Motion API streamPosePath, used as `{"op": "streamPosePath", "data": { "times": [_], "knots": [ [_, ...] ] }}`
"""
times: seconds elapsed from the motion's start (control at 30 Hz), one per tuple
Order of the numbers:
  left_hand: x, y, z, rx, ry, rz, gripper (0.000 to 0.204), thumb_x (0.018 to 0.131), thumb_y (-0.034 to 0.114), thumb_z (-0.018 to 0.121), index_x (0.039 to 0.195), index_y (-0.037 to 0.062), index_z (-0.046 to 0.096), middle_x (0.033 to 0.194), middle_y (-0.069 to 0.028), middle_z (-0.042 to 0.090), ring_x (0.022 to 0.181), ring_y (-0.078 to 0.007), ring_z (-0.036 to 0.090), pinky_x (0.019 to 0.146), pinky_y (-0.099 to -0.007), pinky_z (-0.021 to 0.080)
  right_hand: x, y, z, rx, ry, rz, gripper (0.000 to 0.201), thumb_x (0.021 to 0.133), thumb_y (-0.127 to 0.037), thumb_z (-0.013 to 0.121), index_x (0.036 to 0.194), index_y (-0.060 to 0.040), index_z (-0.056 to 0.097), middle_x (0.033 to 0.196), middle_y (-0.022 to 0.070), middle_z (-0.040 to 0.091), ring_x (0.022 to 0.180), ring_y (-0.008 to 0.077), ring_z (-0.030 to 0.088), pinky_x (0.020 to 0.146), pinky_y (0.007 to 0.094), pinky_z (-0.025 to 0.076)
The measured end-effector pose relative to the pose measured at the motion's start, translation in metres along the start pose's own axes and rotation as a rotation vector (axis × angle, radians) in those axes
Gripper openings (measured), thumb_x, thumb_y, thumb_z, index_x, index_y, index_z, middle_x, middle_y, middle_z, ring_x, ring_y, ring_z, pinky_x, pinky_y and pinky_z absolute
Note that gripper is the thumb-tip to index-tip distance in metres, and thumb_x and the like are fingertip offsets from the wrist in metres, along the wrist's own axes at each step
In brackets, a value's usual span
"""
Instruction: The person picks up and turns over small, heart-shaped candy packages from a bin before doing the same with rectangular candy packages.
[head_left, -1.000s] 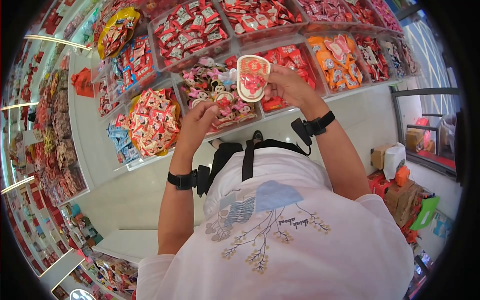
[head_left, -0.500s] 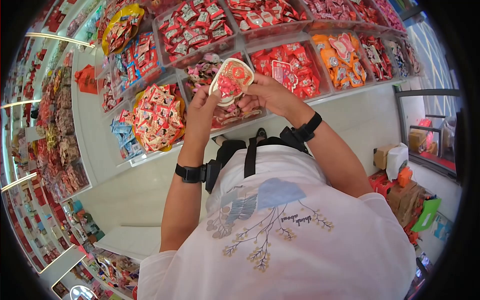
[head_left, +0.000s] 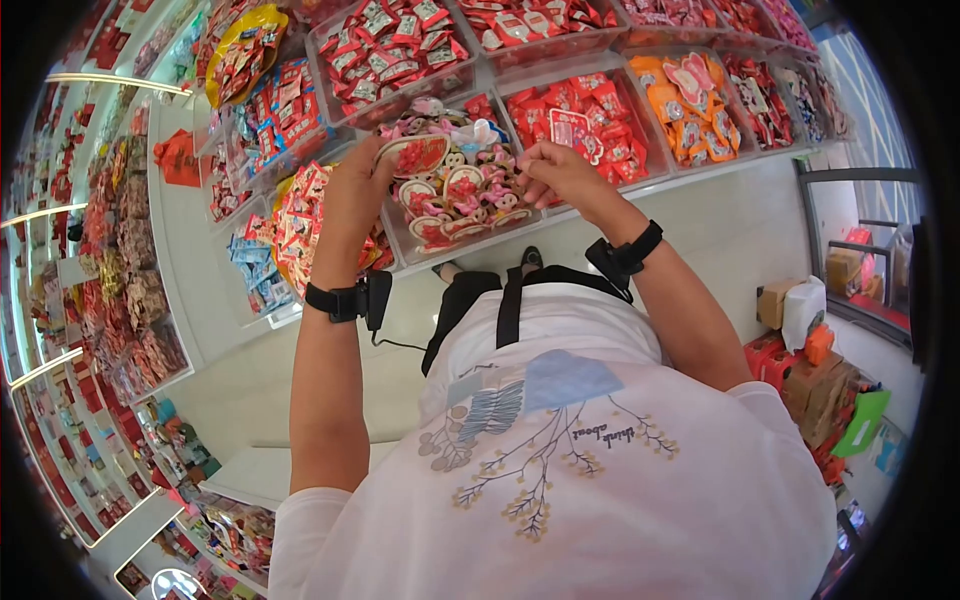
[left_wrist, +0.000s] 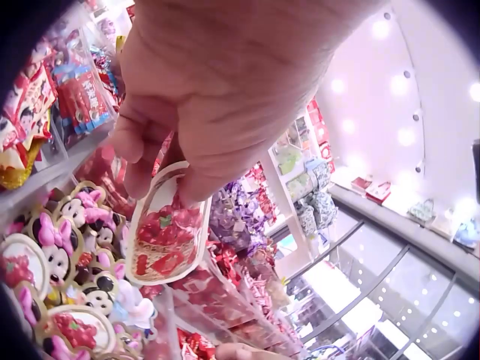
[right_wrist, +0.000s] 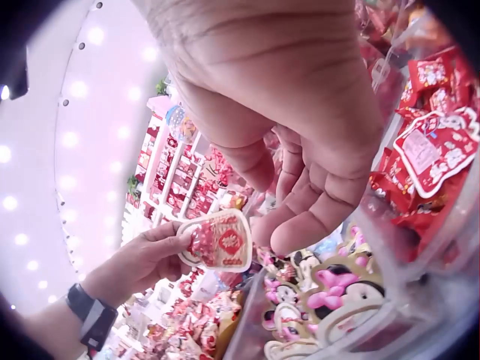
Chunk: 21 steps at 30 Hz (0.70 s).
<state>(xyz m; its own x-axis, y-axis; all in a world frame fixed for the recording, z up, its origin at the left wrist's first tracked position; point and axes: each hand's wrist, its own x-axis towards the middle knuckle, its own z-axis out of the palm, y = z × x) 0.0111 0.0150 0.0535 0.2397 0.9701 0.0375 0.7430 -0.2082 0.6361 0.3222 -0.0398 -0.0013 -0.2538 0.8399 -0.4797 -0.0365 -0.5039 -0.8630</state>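
Observation:
My left hand (head_left: 350, 195) pinches a flat, pale-edged packet (left_wrist: 169, 232) by one end, with a basket of red fruit pictured on it. In the head view it is raised over the left side of a clear bin (head_left: 465, 240). Cartoon mouse-shaped pieces with pink bows (left_wrist: 56, 251) and oval pieces with red fruit pictures (left_wrist: 79, 328) fill that bin. My right hand (head_left: 565, 175) hovers over the bin's right edge, holding nothing, its fingers loosely bent. In the right wrist view its fingertips (right_wrist: 289, 236) appear close to the packet.
Right of the bin stands a bin of red packets (head_left: 600, 120), then one of orange packets (head_left: 690, 110). A yellow-rimmed heap of cream and red packets (head_left: 300, 215) lies to the left. Cardboard boxes (head_left: 815, 390) sit on the floor at right.
Both hands were together on the packet half a second ago. The left hand has carried it leftward, while the right hand has let go and moved right.

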Motion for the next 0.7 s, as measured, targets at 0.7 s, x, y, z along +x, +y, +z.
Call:
{"op": "streamPosePath", "data": {
  "times": [0.7],
  "knots": [
    [0.008, -0.055, 0.041, 0.59, -0.196, 0.275, 0.013, 0.093, 0.018, 0.057, 0.101, 0.01, 0.064, 0.089, -0.014, 0.071, 0.083, -0.0337, 0.07, 0.068, -0.0484, 0.055, -0.003, 0.021, -0.008, -0.048, 0.002, 0.064, 0.019, 0.098, -0.022, 0.059, 0.108, -0.006, 0.06, 0.095, 0.0058, 0.067, 0.076, 0.0138, 0.066, 0.066, 0.0285, 0.056]
  ]
}}
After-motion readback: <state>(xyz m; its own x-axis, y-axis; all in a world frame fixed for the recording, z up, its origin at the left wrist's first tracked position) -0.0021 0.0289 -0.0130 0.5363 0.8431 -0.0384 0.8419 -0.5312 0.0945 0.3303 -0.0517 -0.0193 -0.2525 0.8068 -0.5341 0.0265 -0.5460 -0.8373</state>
